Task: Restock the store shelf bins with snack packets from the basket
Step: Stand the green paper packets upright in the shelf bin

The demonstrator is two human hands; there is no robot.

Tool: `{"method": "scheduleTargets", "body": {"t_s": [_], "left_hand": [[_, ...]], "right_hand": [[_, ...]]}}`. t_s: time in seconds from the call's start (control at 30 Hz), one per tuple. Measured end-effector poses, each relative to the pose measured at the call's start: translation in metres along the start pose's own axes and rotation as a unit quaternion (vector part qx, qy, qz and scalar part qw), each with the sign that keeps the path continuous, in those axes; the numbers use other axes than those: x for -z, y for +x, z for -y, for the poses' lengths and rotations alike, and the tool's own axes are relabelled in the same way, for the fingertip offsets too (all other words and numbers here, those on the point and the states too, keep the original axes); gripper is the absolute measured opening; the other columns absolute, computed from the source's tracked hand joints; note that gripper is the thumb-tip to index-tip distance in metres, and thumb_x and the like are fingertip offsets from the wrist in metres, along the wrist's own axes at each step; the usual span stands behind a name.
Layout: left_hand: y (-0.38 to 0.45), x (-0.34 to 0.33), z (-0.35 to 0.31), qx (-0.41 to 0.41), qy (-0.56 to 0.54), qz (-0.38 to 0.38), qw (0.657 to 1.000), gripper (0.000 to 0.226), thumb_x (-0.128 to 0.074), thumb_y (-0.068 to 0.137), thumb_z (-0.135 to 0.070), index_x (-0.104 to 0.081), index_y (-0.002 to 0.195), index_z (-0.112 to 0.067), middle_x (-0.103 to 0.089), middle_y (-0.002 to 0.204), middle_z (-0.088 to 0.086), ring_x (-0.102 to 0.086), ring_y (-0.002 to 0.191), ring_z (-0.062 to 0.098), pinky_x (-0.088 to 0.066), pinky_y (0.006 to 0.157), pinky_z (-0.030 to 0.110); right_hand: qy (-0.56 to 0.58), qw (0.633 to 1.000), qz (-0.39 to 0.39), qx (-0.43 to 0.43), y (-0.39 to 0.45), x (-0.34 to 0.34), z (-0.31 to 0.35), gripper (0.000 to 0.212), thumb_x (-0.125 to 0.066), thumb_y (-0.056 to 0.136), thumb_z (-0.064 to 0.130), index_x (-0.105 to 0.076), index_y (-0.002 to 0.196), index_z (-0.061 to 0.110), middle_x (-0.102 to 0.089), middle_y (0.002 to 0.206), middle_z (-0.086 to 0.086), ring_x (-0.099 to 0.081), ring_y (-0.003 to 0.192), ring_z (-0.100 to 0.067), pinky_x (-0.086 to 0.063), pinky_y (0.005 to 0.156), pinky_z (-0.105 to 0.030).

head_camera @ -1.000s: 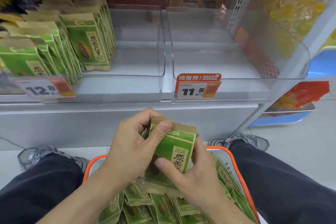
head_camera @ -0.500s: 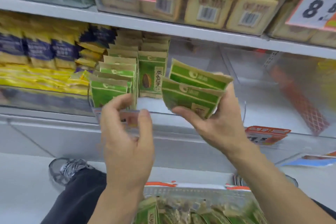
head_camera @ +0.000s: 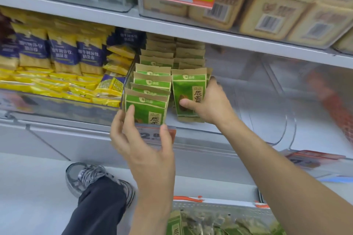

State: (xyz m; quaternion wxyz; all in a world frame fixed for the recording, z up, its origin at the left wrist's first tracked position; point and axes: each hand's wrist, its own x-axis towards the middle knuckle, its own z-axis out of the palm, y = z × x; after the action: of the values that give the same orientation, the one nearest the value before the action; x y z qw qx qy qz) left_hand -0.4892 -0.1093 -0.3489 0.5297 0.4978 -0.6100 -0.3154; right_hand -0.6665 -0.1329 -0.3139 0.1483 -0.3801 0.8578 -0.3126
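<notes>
Head view: right hand (head_camera: 208, 105) grip clamped on upright green snack packets (head_camera: 188, 95), standing in clear shelf bin (head_camera: 275, 137), second column. Long axis vertical. Left hand (head_camera: 145, 147) fingers apart, touching front packet of left column (head_camera: 147, 108). Basket (head_camera: 219, 206) below.

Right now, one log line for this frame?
step: placing packets in bin | right hand: grips packets | left hand: open at front row

white shelving (head_camera: 191, 33), pale floor (head_camera: 28, 187)
</notes>
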Motion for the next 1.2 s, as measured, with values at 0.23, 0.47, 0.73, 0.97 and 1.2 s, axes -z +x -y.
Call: {"method": "scheduleTargets", "body": {"t_s": [0.23,0.47,0.73,0.97,1.2], "left_hand": [[-0.002,0.003,0.003,0.019,-0.030,-0.009,0.999,0.069,-0.074,0.083,-0.013,-0.041,0.144,-0.014,-0.033,0.148,-0.001,-0.036,0.138,0.017,-0.044,0.105,0.045],[-0.003,0.008,0.006,0.001,-0.005,0.012,1.000,0.071,-0.076,0.084,-0.018,-0.039,0.145,-0.016,-0.030,0.151,-0.007,-0.040,0.138,0.022,-0.048,0.101,0.050],[-0.014,0.011,-0.002,-0.015,0.009,-0.033,0.999,0.062,-0.077,0.083,-0.013,-0.047,0.137,-0.008,-0.036,0.142,0.010,-0.038,0.130,0.010,-0.033,0.106,0.013],[-0.082,-0.006,0.002,-0.093,-0.015,0.099,0.991,0.025,-0.060,0.086,-0.022,-0.055,0.109,-0.013,-0.049,0.106,-0.005,-0.050,0.091,0.010,-0.038,0.080,0.017],[-0.176,-0.026,0.058,-0.066,0.123,0.417,0.898,0.028,-0.062,0.089,-0.014,-0.052,0.111,-0.028,-0.050,0.109,-0.011,-0.053,0.102,0.001,-0.044,0.085,0.021]], "right_hand": [[-0.025,0.999,-0.016,-0.013,-0.009,0.003,0.007,0.071,-0.091,0.067,0.039,-0.049,0.119,0.015,-0.064,0.119,-0.002,-0.061,0.111,-0.024,-0.047,0.079,-0.031],[-0.045,0.997,0.030,-0.054,-0.007,0.002,0.003,0.062,-0.084,0.073,0.050,-0.055,0.116,0.017,-0.066,0.114,-0.005,-0.064,0.103,-0.026,-0.053,0.079,-0.034],[-0.075,0.996,-0.048,0.019,-0.046,0.036,-0.004,0.061,-0.073,0.086,0.041,-0.048,0.134,0.013,-0.059,0.129,-0.007,-0.056,0.119,-0.027,-0.043,0.091,-0.034],[0.028,0.969,-0.176,0.170,-0.124,0.075,-0.054,0.012,-0.071,0.088,0.023,-0.065,0.098,0.021,-0.061,0.092,0.011,-0.053,0.078,-0.003,-0.037,0.071,-0.015],[-0.004,0.997,0.032,0.071,-0.179,0.056,-0.207,0.008,-0.070,0.088,0.021,-0.066,0.094,0.019,-0.063,0.087,0.008,-0.058,0.074,-0.003,-0.047,0.071,-0.022]]}}
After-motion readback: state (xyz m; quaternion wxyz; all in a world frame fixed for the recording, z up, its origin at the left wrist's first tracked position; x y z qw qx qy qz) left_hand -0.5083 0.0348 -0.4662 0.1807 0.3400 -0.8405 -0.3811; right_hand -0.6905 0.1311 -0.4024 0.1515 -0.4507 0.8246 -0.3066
